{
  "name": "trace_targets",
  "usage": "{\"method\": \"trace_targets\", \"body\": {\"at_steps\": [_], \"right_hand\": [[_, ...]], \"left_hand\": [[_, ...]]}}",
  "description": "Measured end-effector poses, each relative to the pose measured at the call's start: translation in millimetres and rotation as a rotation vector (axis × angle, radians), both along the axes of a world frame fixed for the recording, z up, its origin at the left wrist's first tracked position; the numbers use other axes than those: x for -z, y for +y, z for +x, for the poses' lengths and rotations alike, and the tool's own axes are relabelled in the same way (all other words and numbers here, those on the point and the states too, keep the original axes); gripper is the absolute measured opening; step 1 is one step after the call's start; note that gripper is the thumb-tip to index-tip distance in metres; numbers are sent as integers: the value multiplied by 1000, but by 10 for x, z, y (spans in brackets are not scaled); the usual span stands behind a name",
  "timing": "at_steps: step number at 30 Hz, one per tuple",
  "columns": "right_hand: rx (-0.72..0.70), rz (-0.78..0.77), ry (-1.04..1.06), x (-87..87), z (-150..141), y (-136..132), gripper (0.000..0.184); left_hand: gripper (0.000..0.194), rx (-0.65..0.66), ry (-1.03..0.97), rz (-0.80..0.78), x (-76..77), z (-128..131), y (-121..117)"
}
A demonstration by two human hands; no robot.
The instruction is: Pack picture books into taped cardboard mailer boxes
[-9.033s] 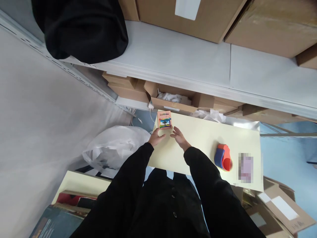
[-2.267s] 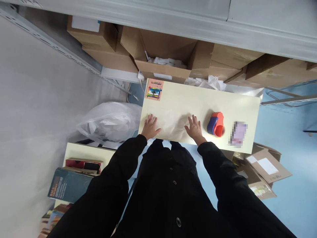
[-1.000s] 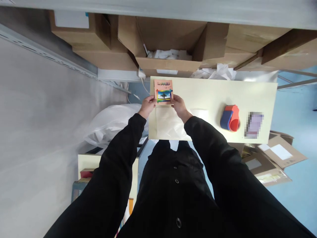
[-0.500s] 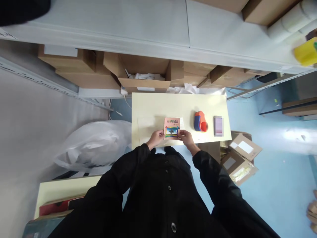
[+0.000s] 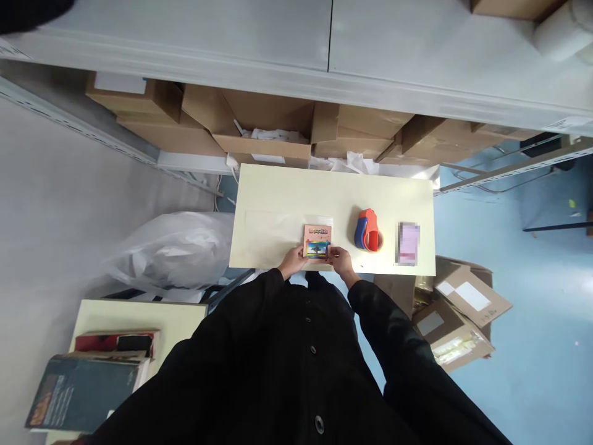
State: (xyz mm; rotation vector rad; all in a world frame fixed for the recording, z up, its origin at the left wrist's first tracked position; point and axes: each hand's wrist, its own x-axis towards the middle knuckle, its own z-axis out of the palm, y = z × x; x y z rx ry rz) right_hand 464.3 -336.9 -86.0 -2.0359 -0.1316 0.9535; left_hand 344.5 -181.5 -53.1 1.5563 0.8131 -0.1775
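Note:
A small pink booklet (image 5: 317, 233) with a framed picture of a tree on its cover is between my two hands, near the front edge of the pale table (image 5: 278, 185). My left hand (image 5: 293, 260) grips its lower left side, fingers closed on the edge. On the opposite side, my right hand (image 5: 340, 259) pinches the lower right edge. Behind the booklet lies a clear plastic sheet or bag (image 5: 273, 225), hard to make out. To the right stands an orange and blue tape dispenser (image 5: 365, 230), and beyond it a blurred-out pinkish pack (image 5: 408, 244).
Behind the table, cardboard boxes (image 5: 264, 145) fill a shelf under a grey ledge (image 5: 185, 43). Opened cartons (image 5: 463, 303) sit on the floor at right. At left are a large white plastic bag (image 5: 180, 250) and a side table with books (image 5: 88, 389).
My view has shifted, so more of the side table and its books shows at lower left. Both hands keep their hold on the booklet, which sits much as before on the table.

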Motion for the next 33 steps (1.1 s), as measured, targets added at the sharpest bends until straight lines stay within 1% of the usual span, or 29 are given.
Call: {"method": "trace_targets", "body": {"at_steps": [3, 5, 7, 10, 12, 14, 17, 19, 22, 25, 28, 30, 33], "right_hand": [[-51, -15, -60, 64, 31, -7, 16], [-86, -15, -97, 65, 46, -10, 14], [-119, -20, -155, 49, 52, -26, 14], [-146, -40, -310, 22, 42, -91, 25], [-137, -31, -374, 13, 28, -150, 37], [-113, 1, -339, 7, 13, -195, 48], [-68, 60, -199, -8, -2, -198, 58], [-14, 114, -77, -27, -5, -156, 65], [79, 191, 105, -58, 10, -70, 79], [134, 194, 210, -73, 52, -7, 90], [138, 183, 263, -49, 109, 25, 87], [129, 211, 272, -11, 142, 43, 78], [98, 253, 257, 53, 173, 71, 59]], "left_hand": [[34, 15, -19, 29, 49, 35, -75], [35, 26, -7, 115, 60, 45, -113], [38, 44, 37, 238, 48, 35, -142], [45, 103, 95, 419, 2, -13, -177], [47, 188, 77, 494, -24, -49, -199], [46, 280, 34, 536, -29, -76, -222], [47, 372, 10, 564, 5, -92, -257], [49, 394, 17, 569, 38, -95, -275], [50, 395, 16, 562, 68, -102, -279], [51, 417, 16, 548, 62, -112, -256], [53, 473, 37, 546, 32, -117, -227], [54, 500, 67, 539, 8, -116, -213], [59, 539, 124, 538, -26, -113, -200]]}}
